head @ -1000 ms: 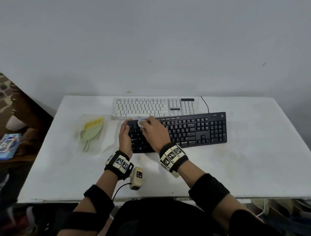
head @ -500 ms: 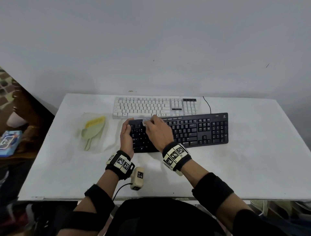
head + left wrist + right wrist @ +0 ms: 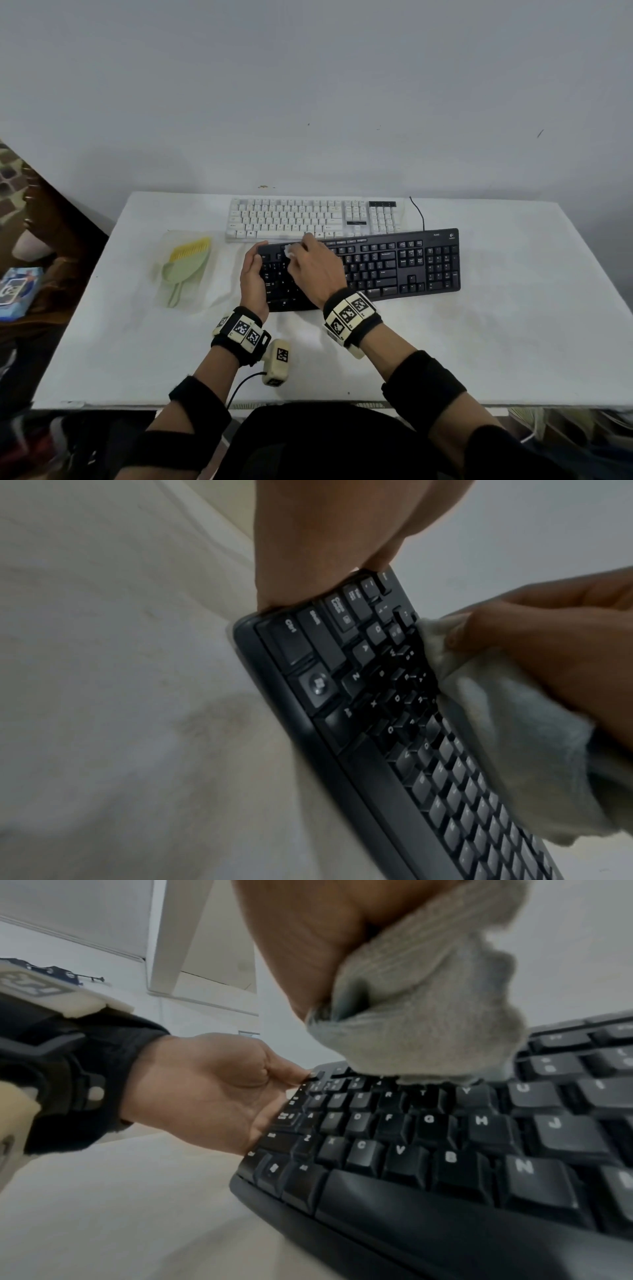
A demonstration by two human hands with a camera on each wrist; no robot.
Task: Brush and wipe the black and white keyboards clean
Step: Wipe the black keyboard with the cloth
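Head view: the black keyboard (image 3: 359,270) lies lengthwise along the bench (image 3: 513,325), its unwiped span stretching toward the right edge. Right hand (image 3: 315,270) clamps a cloth (image 3: 428,1020) over upper-left keys; left hand (image 3: 251,277), fingers straight, braces the left end.

A white table (image 3: 513,342) stands against a plain grey wall (image 3: 308,85); patterned brown floor (image 3: 20,192) at nine o'clock.
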